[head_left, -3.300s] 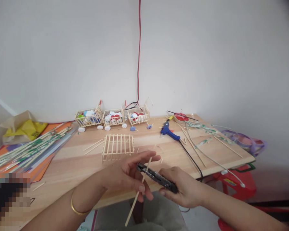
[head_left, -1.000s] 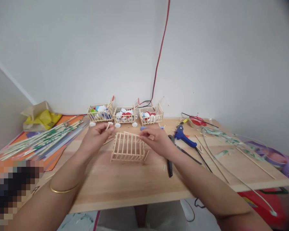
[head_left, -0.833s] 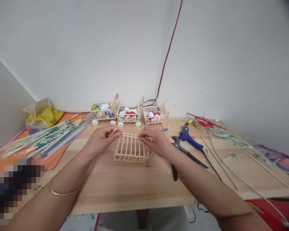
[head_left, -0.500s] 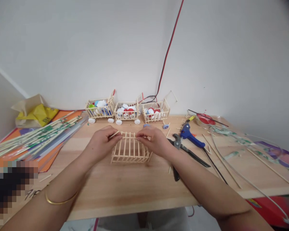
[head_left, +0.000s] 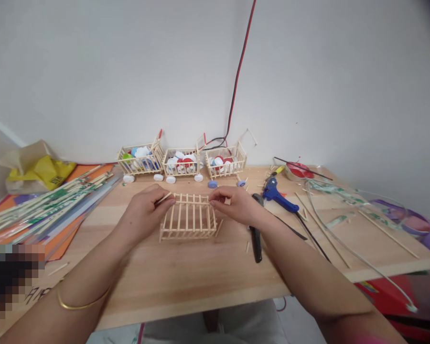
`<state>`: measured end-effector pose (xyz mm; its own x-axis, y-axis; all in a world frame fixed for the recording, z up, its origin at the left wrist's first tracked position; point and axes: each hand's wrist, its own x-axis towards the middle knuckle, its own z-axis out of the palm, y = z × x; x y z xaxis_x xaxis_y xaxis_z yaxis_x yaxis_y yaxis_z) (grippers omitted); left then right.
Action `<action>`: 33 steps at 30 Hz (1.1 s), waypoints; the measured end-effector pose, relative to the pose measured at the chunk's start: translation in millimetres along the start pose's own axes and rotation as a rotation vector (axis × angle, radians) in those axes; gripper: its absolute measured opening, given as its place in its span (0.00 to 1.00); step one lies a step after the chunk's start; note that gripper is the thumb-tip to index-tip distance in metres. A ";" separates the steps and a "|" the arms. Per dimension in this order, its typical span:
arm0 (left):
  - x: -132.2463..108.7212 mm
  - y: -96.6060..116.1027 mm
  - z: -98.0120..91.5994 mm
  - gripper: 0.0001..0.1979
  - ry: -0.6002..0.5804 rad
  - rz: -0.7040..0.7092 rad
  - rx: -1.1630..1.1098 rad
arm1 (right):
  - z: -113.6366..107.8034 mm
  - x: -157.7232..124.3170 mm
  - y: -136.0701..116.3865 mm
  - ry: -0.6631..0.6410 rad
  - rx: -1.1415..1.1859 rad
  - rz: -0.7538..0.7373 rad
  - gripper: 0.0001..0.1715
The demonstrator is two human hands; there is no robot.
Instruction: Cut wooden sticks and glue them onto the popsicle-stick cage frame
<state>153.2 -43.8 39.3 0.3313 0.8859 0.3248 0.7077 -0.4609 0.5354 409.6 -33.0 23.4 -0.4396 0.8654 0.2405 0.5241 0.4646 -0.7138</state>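
Two bare hands reach across a wooden table [head_left: 186, 282] to a small stick frame [head_left: 188, 222] lying flat between them. The left hand [head_left: 143, 212] pinches a short stick [head_left: 164, 197] between thumb and forefinger, its tip at the frame's far left corner. The right hand [head_left: 236, 206] has its fingertips closed on the far right corner. Black pliers [head_left: 256, 241] lie just right of the frame. A blue glue gun [head_left: 277, 196] lies farther back, and three stick carts [head_left: 181, 162] stand by the wall.
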 end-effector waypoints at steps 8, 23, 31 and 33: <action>0.0 0.2 0.7 0.14 -0.007 -0.017 -0.010 | 0.4 0.7 0.1 0.002 0.004 0.000 0.07; -1.7 -0.7 -1.9 0.15 0.006 -0.112 -0.032 | 1.0 0.4 0.8 0.020 -0.009 -0.032 0.06; -2.2 -3.9 -3.1 0.15 0.045 -0.095 -0.031 | 0.2 -0.6 0.0 0.023 0.003 -0.016 0.05; -2.7 -5.1 -3.6 0.14 0.082 -0.093 -0.030 | -1.1 -0.6 1.6 0.037 -0.009 -0.014 0.06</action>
<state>146.4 -44.1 38.6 0.2125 0.9181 0.3344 0.7133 -0.3797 0.5891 411.4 -32.6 22.8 -0.4199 0.8651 0.2743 0.5245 0.4780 -0.7046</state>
